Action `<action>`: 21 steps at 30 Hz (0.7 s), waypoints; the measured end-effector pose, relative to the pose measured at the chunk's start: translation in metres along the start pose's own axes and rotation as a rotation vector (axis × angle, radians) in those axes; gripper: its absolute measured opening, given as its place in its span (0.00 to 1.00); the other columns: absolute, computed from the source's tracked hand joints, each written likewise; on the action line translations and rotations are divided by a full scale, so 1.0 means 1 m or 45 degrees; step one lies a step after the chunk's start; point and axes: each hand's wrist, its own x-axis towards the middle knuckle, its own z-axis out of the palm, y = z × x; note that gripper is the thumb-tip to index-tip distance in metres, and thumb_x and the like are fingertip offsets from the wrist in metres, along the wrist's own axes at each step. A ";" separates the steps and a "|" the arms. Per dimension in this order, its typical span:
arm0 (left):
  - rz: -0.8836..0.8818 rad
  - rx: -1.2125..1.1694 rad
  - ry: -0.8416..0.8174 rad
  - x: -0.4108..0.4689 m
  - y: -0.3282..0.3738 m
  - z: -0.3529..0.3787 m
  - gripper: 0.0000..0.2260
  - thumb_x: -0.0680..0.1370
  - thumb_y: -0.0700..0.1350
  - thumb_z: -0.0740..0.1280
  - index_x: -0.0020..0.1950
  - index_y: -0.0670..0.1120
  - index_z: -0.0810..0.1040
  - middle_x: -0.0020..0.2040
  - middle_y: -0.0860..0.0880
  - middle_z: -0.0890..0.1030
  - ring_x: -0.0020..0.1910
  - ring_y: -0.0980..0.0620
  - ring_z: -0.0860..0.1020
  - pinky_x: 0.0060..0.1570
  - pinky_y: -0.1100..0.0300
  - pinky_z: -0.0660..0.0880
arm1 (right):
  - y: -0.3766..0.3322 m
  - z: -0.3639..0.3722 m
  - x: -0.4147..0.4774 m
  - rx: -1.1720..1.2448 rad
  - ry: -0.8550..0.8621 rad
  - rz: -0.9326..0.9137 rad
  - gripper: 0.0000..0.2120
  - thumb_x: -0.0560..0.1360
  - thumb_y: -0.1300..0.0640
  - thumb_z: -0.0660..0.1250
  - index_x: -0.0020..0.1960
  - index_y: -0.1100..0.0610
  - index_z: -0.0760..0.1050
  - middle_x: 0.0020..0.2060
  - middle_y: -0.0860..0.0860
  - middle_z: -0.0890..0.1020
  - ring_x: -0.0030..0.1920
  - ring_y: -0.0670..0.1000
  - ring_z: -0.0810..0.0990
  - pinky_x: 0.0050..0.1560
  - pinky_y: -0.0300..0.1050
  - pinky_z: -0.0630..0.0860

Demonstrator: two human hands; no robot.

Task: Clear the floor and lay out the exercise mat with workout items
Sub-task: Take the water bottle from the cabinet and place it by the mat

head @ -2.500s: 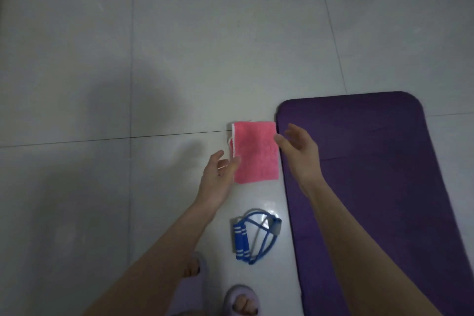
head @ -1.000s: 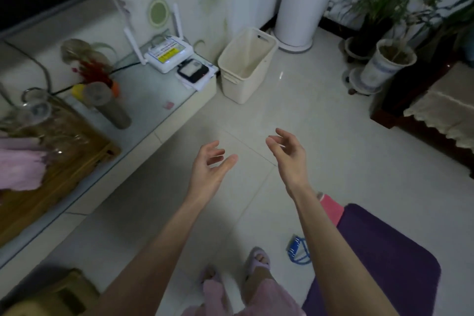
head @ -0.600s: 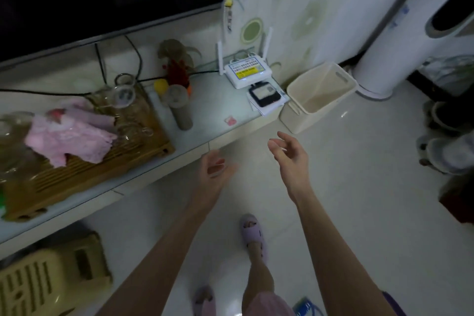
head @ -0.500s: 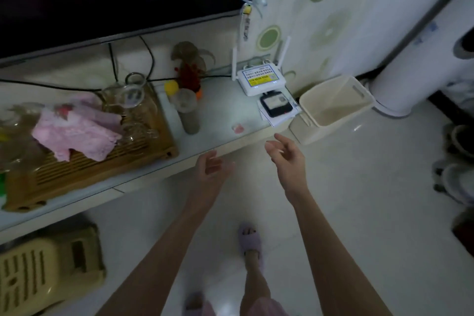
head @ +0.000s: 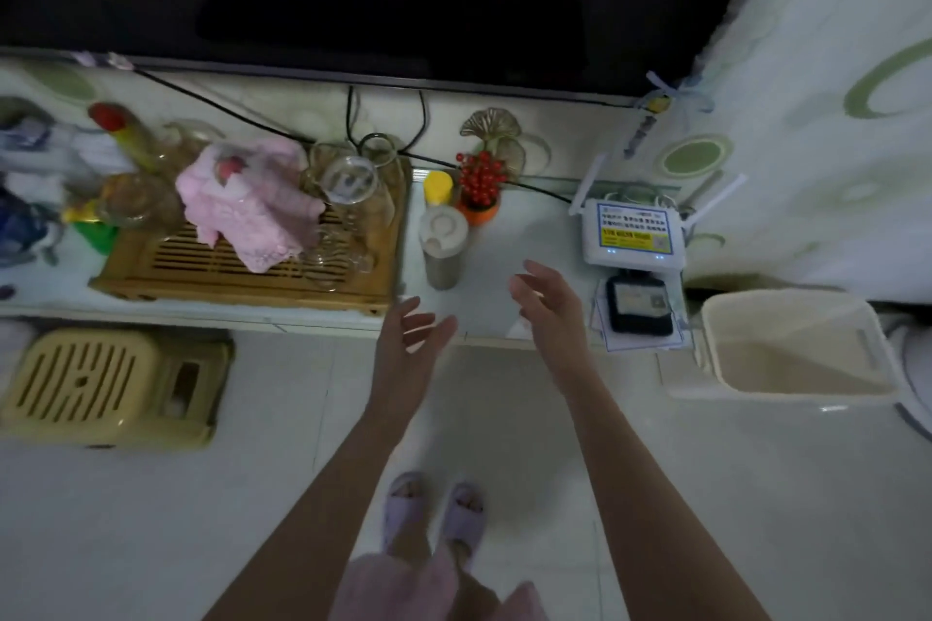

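Note:
My left hand (head: pixel 408 343) and my right hand (head: pixel 552 313) are both empty with fingers apart, held out at the front edge of a low white shelf (head: pixel 504 262). Just beyond my left hand stands a beige tumbler with a white lid (head: pixel 444 242). The purple mat, pink towel and blue resistance band are out of view. My feet in lilac slippers (head: pixel 433 514) stand on the pale tiled floor.
A wooden tea tray (head: pixel 242 262) with glassware and a pink cloth (head: pixel 247 202) sits at left on the shelf. A white router (head: pixel 633 232), a black device (head: pixel 638 305) and a red berry ornament (head: pixel 479 187) are at right. A cream bin (head: pixel 792 343) and a yellow stool (head: pixel 106 388) stand on the floor.
My view has swung away from the mat, towel and band on the floor to the low shelf. I have stepped closer, and both empty hands now reach its front edge.

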 end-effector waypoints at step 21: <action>-0.236 -0.104 0.280 0.107 -0.014 0.041 0.21 0.74 0.48 0.71 0.64 0.46 0.70 0.59 0.46 0.76 0.49 0.57 0.77 0.41 0.66 0.72 | 0.013 0.048 0.143 -0.241 -0.371 0.107 0.16 0.77 0.56 0.66 0.63 0.58 0.73 0.58 0.53 0.78 0.55 0.48 0.77 0.54 0.45 0.73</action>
